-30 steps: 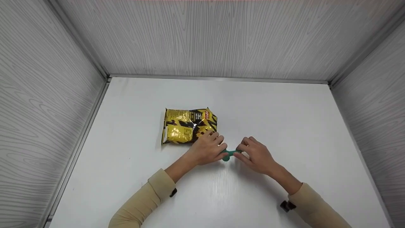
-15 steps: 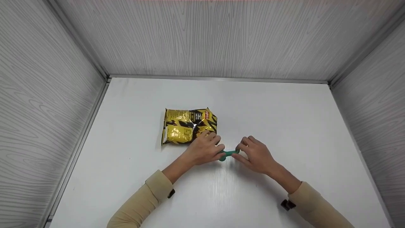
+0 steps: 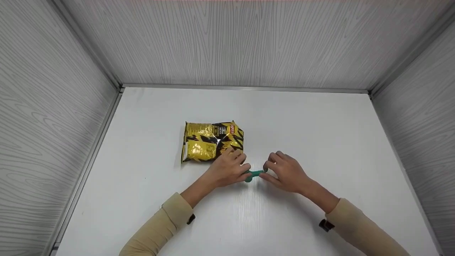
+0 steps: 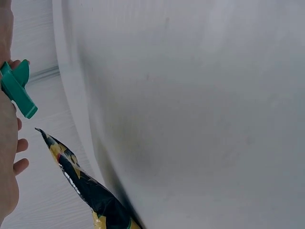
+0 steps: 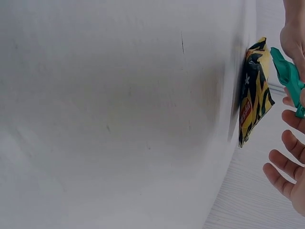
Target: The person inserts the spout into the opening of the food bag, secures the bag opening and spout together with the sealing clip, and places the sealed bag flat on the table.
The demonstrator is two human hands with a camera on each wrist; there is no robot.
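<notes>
1. Both hands and the green clip [image 3: 254,174] have been shifted slightly leftward, nearer the yellow snack bag [image 3: 211,142].
2. The clip is pinched at either end, by the left hand [image 3: 227,169] and right hand [image 3: 286,172], seemingly to lever it open.
3. It is held just above the white table [image 3: 320,135].

White worktop [image 3: 320,142] w/ yellow-black snack bag [image 3: 211,141] lying flat on it (left of centre), green clip [image 3: 253,174] nearby.

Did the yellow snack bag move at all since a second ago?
No. The yellow snack bag lies in the same spot on the white table, as far from the back wall as before; only the hands shifted slightly.
</notes>
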